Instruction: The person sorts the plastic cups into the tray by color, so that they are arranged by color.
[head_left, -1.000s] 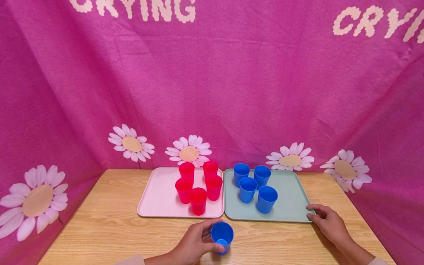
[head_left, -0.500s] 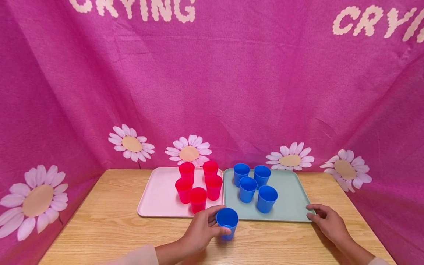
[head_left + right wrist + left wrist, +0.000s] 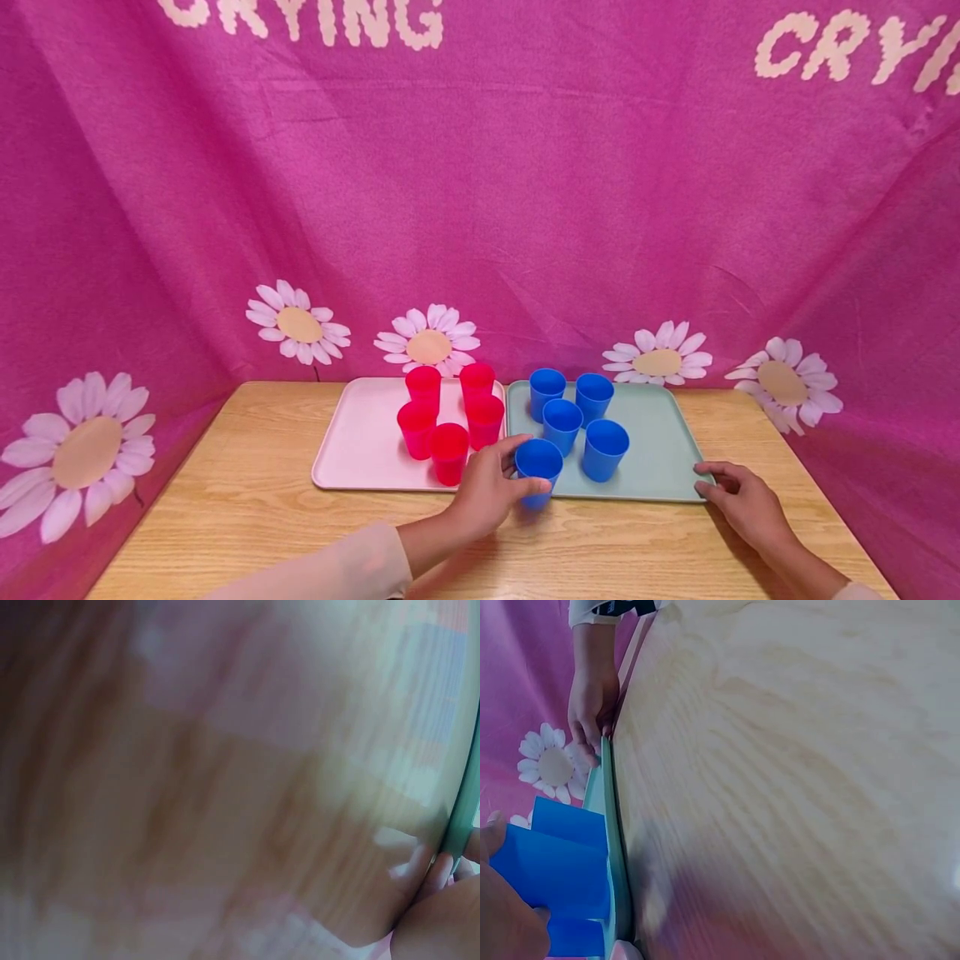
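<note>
Upright in my left hand (image 3: 486, 490) is a blue cup (image 3: 538, 467), gripped by its side between thumb and fingers. It hangs over the front left edge of the green tray (image 3: 652, 467); in the left wrist view the hand (image 3: 506, 907) shows only in part. Several more blue cups (image 3: 606, 450) stand on that tray. My right hand (image 3: 746, 504) pinches the tray's front right corner, and the right wrist view has fingers (image 3: 439, 874) on its rim. To the left, several red cups (image 3: 449, 454) stand on a pink tray (image 3: 360, 450).
Both trays lie side by side, edges touching, on a wooden table (image 3: 247, 517). A magenta cloth (image 3: 480, 208) with printed daisies hangs behind the table and along its sides. Bare wood shows in front of the trays.
My left hand has carried the blue cup forward and to the right, from over the table's front to the green tray's edge. The right hand has stayed at the tray corner.
</note>
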`<action>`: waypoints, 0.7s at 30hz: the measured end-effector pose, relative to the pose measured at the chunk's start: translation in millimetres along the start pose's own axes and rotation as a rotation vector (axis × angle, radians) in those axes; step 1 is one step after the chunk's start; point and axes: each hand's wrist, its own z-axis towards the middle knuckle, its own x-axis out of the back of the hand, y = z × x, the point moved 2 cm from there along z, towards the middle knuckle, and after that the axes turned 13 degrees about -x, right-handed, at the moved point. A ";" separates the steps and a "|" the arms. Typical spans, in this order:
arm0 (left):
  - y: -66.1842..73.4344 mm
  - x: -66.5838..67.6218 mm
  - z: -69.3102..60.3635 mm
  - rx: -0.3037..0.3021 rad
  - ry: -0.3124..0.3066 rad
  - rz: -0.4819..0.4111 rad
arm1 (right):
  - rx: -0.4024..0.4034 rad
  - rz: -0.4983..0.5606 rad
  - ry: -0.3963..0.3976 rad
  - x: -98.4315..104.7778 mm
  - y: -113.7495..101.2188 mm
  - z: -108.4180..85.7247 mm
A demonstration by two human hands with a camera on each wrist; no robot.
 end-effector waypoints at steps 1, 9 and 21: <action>-0.6 -1.7 2.9 -0.008 0.005 0.008 | 0.002 -0.001 0.002 0.0 0.0 0.0; -2.8 -11.5 20.7 -0.036 0.038 0.065 | 0.004 0.005 0.005 -0.6 1.0 -0.7; -15.9 -19.0 25.2 -0.033 0.036 0.117 | 0.002 0.003 0.005 0.3 -0.9 -1.8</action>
